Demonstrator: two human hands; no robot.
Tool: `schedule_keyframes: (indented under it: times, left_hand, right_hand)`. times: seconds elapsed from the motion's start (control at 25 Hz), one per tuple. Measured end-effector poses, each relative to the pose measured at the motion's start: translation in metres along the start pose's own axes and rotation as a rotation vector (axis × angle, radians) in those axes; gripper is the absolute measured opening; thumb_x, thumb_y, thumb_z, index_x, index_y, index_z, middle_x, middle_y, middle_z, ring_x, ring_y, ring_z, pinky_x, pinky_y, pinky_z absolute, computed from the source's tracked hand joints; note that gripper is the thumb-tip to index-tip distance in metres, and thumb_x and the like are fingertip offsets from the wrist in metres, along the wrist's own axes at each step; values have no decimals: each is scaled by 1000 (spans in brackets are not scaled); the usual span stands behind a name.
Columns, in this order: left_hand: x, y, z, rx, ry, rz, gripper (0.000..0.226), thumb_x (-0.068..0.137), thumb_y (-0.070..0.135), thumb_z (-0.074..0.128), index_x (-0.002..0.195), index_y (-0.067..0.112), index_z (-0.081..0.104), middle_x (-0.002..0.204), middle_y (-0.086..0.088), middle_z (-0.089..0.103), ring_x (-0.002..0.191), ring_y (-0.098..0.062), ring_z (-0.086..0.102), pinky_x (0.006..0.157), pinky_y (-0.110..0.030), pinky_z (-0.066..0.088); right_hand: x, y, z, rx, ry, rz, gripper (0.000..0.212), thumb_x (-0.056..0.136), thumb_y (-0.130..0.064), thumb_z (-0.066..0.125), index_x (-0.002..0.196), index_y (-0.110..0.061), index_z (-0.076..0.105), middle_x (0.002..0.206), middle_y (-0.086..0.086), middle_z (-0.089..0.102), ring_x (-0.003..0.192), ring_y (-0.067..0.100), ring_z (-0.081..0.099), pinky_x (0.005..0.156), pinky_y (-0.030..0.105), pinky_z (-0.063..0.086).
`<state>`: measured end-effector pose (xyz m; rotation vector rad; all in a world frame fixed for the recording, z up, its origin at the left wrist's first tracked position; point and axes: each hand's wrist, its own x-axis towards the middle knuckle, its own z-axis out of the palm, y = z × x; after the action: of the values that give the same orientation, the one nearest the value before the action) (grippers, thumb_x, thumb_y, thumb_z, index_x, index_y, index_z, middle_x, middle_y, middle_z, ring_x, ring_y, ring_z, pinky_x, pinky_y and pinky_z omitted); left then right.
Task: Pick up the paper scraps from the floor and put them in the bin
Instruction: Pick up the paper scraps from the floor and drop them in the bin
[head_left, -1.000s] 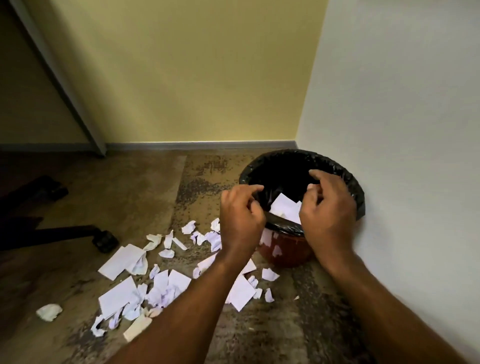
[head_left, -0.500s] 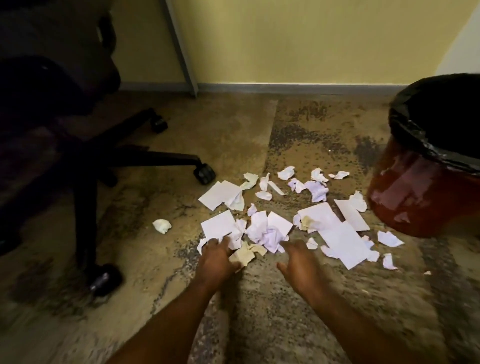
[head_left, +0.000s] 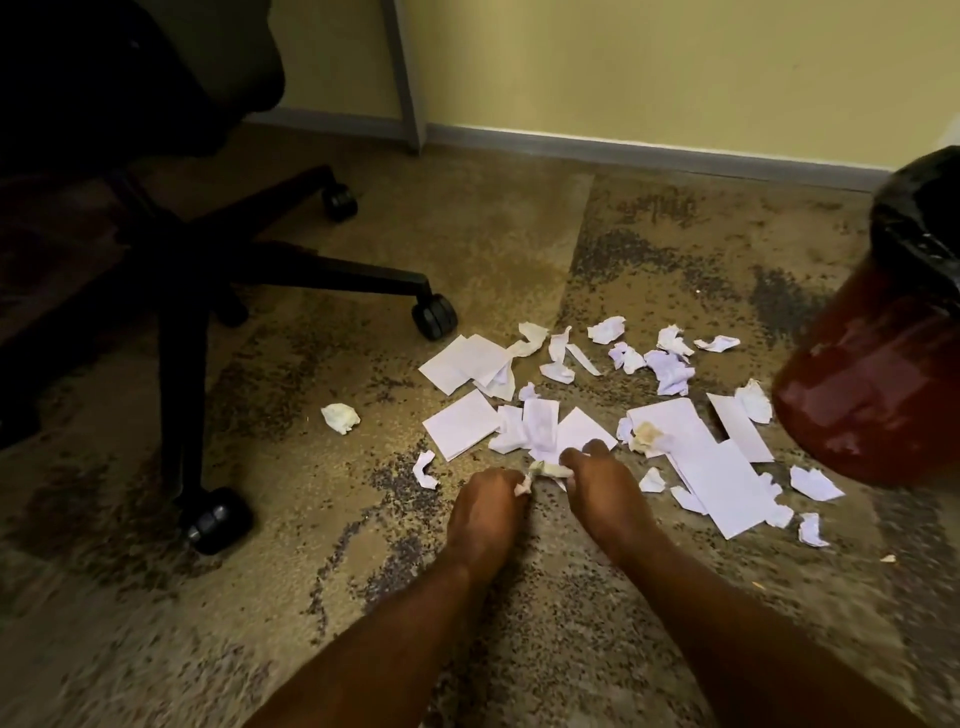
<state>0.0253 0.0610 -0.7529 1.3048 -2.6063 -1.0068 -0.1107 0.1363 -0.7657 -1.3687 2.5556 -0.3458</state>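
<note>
Both hands down on the floor (head_left: 363, 597) at the near edge of the paper scraps (head_left: 597, 405). Left hand (head_left: 485, 512) curled nearly closed, fingertips pinching a small crumpled bit of paper. Right hand (head_left: 605, 488) also curled, fingers closed on a tan crumpled scrap (head_left: 550, 470) sitting between the two hands; can't tell if either piece is lifted off the floor.

Scrap pile spreads left of the bin (head_left: 883, 374), its long axis running roughly from the chair caster (head_left: 435, 317) toward the bin base. Biggest flat sheet (head_left: 719, 486) lies just left of the bin, long axis diagonal, far end pointing toward the wall (head_left: 623, 67), near end toward the camera. A narrower strip (head_left: 740, 426) next to it runs parallel, closer to the bin. One stray crumpled ball (head_left: 340, 417) sits well left of the pile, away from the bin, near the office chair (head_left: 171, 260) base.

Bin is red, upright, black liner (head_left: 924, 218) over the rim, partly cut off at frame edge
</note>
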Motion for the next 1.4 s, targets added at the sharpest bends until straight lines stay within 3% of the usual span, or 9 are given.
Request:
schedule_keyframes:
  times: [0.24,0.48,0.6,0.72,0.96,1.08,1.2,1.32,1.4]
  left_hand:
    - [8,106,-42,-255,51,135,11,88,25,66,86,21,75,68,10,68,62,-2,59,59,-22,43]
    - [18,324,-95,-486,207,608,42,91,40,63,53,25,51,46,7,45,45,-3,43,46,-23,29]
    - [47,405,-76,-167,153,804,37,98,45,47,101,13,67,94,-8,62,91,-22,58,74,-34,46]
    - [71,426,-45,253,-12,679,66,94,62,38,141,16,43,147,-22,32,139,-39,24,112,-53,29]
    - [31,321,-8,-119,417,721,63,94,18,39,154,15,19,163,-10,-1,150,-21,-2,121,-45,17]
    - [10,233,44,-265,350,322,53,90,13,52,142,18,42,149,-9,34,138,-19,32,109,-37,39]
    - [14,170,94,14,-25,13,61,89,32,61,142,11,40,150,-18,36,135,-33,39,110,-41,35]
    - [29,159,123,206,-300,82,83,85,41,66,152,16,24,155,-19,21,139,-38,32,113,-44,34]
    - [32,172,137,213,-329,214,60,80,37,67,134,19,49,136,-16,47,125,-34,48,102,-38,44]
  right_hand:
    - [-11,15,-97,386,314,148,29,82,-7,62,107,-17,72,108,4,69,100,21,62,88,28,47]
    - [-40,84,-322,340,803,188,19,86,-17,63,102,-19,72,93,-2,71,85,14,63,72,19,40]
    - [-32,142,-370,151,713,295,24,87,-18,54,106,-14,68,101,16,70,91,33,61,69,29,37]
    - [-34,185,-367,95,466,534,48,83,-33,58,127,-15,52,125,23,56,108,41,55,82,38,44]
    - [-130,132,-281,280,959,222,23,84,-8,66,107,-7,65,106,7,63,95,17,59,84,19,48]
    - [-122,136,-189,376,615,377,18,85,-16,68,102,-10,69,102,7,69,85,15,61,73,16,47]
    - [-83,166,-114,370,215,581,53,84,-40,65,130,-15,54,133,11,56,116,26,55,96,34,47]
    - [-52,182,-84,276,-22,604,73,82,-43,66,144,-22,35,146,15,37,129,33,43,100,38,41]
    - [-43,183,-76,231,-72,546,65,84,-37,66,141,-22,39,141,15,43,125,32,47,99,37,43]
